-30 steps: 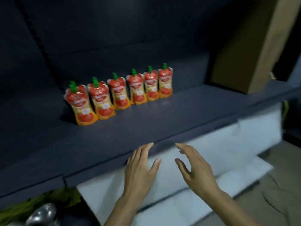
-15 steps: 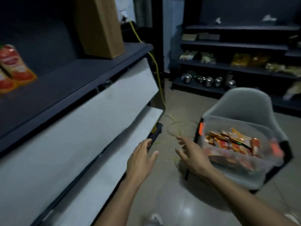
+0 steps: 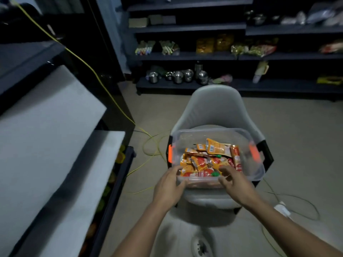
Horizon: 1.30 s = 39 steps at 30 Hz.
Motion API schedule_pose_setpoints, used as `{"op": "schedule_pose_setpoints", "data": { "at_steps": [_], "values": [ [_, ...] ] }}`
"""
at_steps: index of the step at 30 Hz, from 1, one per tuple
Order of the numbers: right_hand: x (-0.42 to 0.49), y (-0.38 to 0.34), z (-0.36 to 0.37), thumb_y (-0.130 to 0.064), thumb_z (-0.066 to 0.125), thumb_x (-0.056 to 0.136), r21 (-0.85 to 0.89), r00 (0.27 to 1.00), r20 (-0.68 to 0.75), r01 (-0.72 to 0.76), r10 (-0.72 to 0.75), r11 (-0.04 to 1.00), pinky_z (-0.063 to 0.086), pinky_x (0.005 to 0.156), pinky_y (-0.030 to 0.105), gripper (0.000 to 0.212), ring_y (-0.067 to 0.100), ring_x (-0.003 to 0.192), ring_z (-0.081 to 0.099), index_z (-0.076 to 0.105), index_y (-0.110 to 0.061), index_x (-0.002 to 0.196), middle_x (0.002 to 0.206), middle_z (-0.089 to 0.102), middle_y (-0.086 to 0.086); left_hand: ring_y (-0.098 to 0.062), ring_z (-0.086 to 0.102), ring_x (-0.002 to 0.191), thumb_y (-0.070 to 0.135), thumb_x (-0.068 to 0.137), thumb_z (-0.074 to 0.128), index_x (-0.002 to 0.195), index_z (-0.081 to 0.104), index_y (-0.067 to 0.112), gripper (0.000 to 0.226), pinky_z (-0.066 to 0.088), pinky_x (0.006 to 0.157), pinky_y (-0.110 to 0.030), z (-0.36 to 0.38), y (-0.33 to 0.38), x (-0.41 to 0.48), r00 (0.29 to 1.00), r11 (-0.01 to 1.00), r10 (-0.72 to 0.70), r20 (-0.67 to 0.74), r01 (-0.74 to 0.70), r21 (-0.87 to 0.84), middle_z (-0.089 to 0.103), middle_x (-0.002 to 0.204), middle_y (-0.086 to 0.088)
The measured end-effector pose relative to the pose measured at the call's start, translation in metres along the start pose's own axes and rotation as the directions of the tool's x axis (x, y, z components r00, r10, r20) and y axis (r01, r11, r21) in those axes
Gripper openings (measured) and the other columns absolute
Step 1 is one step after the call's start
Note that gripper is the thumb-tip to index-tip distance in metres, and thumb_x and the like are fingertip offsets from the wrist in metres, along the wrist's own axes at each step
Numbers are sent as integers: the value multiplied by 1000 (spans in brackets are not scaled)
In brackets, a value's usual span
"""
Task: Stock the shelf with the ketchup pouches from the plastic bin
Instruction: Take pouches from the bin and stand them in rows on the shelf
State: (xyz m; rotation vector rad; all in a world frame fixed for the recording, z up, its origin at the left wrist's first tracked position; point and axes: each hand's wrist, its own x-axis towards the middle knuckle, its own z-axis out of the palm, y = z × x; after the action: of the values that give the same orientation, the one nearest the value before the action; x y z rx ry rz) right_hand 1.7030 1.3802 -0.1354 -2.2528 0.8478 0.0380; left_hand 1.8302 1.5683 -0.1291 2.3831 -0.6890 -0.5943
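Along the frame's left edge runs the dark shelf (image 3: 27,58). At centre, a grey chair (image 3: 215,106) carries the clear plastic bin (image 3: 209,130), with ketchup pouches (image 3: 207,160) heaped inside. The left hand (image 3: 168,190) and right hand (image 3: 235,184) are at its near rim, fingers loosely spread, holding nothing.

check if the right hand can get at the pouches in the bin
Probably yes: the right hand is at the near rim of the bin, no lid covers it, and the pouches lie bare just past the hand.

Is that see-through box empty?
Not empty. A loose heap of ketchup pouches lies inside the plastic bin, seen through its open top.
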Motion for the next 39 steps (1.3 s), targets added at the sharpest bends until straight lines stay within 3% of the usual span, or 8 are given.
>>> {"op": "schedule_pose_setpoints", "data": {
  "at_steps": [7, 15, 19, 23, 27, 31, 35, 39],
  "values": [
    [111, 71, 11, -19, 62, 90, 154, 959, 32, -284, 283, 946, 48, 94, 36, 34, 23, 111, 60, 57, -13, 123, 118, 64, 4, -13, 60, 110, 32, 89, 65, 129, 54, 25, 42, 50, 94, -33, 65, 13, 132, 990, 998, -54, 129, 60, -38, 62, 123, 6],
    [189, 145, 22, -17, 62, 90, 66, 858, 63, -513, 509, 856, 53, 86, 42, 14, 24, 94, 61, 51, -14, 98, 94, 59, 5, -19, 40, 136, 27, 95, 57, 143, 42, 22, 51, 33, 113, -33, 146, 36, 238, 971, 966, 171, 169, -199, 164, 44, 148, 1],
    [206, 167, 42, -19, 63, 87, 71, 828, 131, -556, 545, 828, 51, 90, 42, 22, 29, 102, 63, 51, -14, 106, 107, 66, 9, -23, 30, 143, 18, 91, 60, 147, 36, 14, 61, 14, 120, -33, 192, 47, 275, 894, 831, 357, 269, -436, 345, 37, 153, -7],
    [218, 190, 64, -23, 64, 84, 115, 772, 226, -627, 595, 770, 49, 95, 45, 45, 28, 106, 61, 44, -14, 124, 112, 63, 7, -29, 29, 140, 36, 91, 58, 147, 28, 10, 68, 11, 119, -44, 226, 42, 299, 885, 635, 327, 333, -466, 616, 36, 149, -11],
    [231, 198, 71, -25, 61, 88, 247, 743, 202, -670, 639, 700, 53, 82, 38, 27, 23, 88, 64, 53, -14, 110, 98, 65, 6, -32, 36, 130, 52, 87, 59, 148, 25, 11, 80, 23, 111, -45, 239, 47, 306, 902, 520, 248, 353, -432, 737, 41, 140, -14],
    [228, 191, 65, -26, 54, 92, 169, 809, 41, -584, 586, 794, 55, 74, 38, 8, 20, 80, 64, 55, -19, 94, 84, 65, 2, -30, 40, 124, 31, 86, 65, 143, 30, 9, 70, 32, 103, -39, 236, 54, 302, 899, 475, 228, 373, -437, 764, 43, 136, -14],
    [216, 163, 38, -16, 58, 90, 387, 815, 50, -549, 577, 741, 53, 72, 35, 19, 21, 73, 63, 55, -23, 72, 71, 62, -1, -32, 42, 128, 22, 90, 57, 144, 32, 9, 61, 33, 105, -41, 208, 56, 290, 915, 588, 163, 370, -391, 708, 46, 139, -15],
    [193, 130, 9, 0, 64, 80, 547, 849, 116, -488, 516, 680, 55, 78, 40, 14, 26, 76, 67, 67, -13, 84, 77, 70, 5, -32, 55, 116, 35, 98, 48, 146, 29, 18, 55, 44, 93, -40, 163, 51, 264, 935, 934, -57, 351, -75, 350, 57, 129, -11]
  ]
}}
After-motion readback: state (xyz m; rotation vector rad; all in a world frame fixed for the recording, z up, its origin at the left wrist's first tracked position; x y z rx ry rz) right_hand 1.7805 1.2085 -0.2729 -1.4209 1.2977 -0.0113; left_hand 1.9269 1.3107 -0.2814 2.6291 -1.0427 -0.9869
